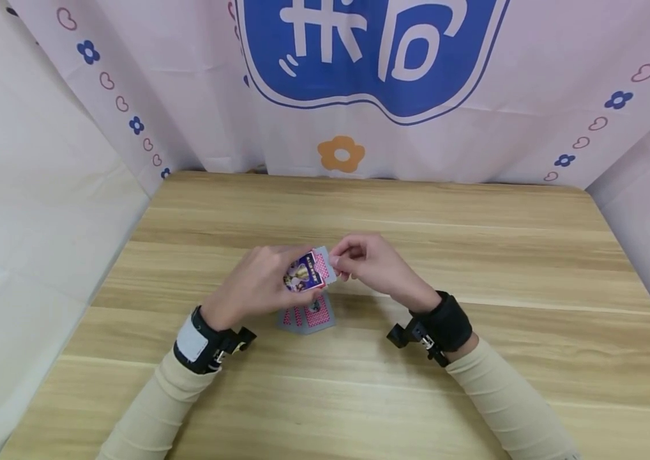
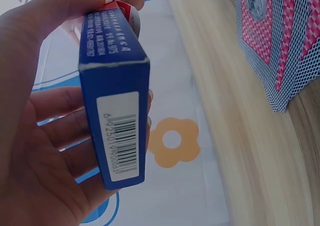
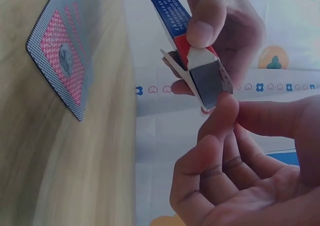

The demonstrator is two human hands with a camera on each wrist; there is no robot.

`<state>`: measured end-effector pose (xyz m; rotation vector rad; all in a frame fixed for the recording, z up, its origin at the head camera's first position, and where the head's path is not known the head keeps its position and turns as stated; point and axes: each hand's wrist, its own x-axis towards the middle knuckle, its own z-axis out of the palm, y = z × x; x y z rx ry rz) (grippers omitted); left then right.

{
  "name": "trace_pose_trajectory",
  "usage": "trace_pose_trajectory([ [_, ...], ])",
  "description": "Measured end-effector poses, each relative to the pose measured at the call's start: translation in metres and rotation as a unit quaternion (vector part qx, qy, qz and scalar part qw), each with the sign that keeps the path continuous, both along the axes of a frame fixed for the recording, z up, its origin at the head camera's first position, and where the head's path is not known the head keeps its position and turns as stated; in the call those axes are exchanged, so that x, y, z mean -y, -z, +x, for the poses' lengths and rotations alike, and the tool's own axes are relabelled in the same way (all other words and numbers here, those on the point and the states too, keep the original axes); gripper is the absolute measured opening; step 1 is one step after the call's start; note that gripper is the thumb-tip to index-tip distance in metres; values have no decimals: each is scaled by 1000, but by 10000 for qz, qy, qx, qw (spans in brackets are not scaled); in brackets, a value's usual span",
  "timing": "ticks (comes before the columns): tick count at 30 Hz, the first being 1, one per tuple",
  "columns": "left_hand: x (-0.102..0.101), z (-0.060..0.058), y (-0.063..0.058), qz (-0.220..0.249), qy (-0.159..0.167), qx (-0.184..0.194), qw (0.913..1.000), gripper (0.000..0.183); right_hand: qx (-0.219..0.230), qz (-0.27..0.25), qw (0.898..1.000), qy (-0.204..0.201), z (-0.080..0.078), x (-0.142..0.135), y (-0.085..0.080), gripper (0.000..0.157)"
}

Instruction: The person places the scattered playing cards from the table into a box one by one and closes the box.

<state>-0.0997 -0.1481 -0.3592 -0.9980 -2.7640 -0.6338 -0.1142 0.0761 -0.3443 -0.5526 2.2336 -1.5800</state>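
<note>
My left hand (image 1: 258, 275) grips a small blue card box (image 1: 304, 273) by its sides, thumb along one edge. A barcode shows on the box's closed end in the left wrist view. From the open end, toward the right, playing cards (image 1: 325, 263) with red-patterned, grey-bordered backs stick out. My right hand (image 1: 379, 265) meets that end, thumb and index finger pinching the cards' edge; the fingertips partly hide the contact. White torn flaps (image 3: 201, 57) stand around the opening. Several fanned-out cards (image 1: 316, 313) lie back-up on the table just below the box.
The wooden table (image 1: 474, 255) runs back to a white printed curtain (image 1: 204, 115) with a blue emblem. Black camera straps (image 1: 454, 319) sit on both wrists. White cloth (image 1: 32, 223) hangs at the left side.
</note>
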Motion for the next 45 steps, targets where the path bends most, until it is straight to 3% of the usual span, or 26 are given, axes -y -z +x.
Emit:
trace_pose_trajectory([
  [2, 0, 0, 0, 19, 62, -27, 10000, 61, -34, -10, 10000, -88, 0, 2, 4, 7],
  [6, -3, 1, 1, 35, 216, -94, 9997, 58, -3, -90, 9998, -181, -7, 4, 27, 5],
  [13, -2, 2, 0, 78, 208, -128, 9997, 57, 175, -213, 9996, -62, -6, 8, 30, 13],
  [18, 4, -4, 1, 128, 152, -111, 9997, 56, 182, -136, 9997, -82, -9, 10, 36, 17],
  [22, 13, -9, 0, 212, -110, -208, 9995, 59, -407, 221, 9982, -379, -11, 12, 47, 15],
  [25, 18, -10, -3, 251, -279, -352, 9987, 60, -1153, 928, 9854, -841, -9, 14, 56, 12],
  [27, 20, -11, -4, 225, -336, -467, 9981, 60, -1498, 1491, 9713, -1096, -5, 16, 60, 26],
  [31, 21, -12, -5, 155, -324, -508, 9981, 59, -1774, 2451, 9443, -1296, 3, 19, 64, 65],
  [34, 21, -13, -4, 41, -316, -435, 9985, 58, -1891, 2893, 9297, -1269, 7, 20, 63, 78],
  [42, 18, -11, -1, -69, -329, -312, 9989, 59, -1875, 3660, 9043, -1143, 3, 15, 58, 74],
  [45, 17, -11, 1, -88, -284, -239, 9993, 59, -1579, 3465, 9150, -1331, -3, 10, 56, 50],
])
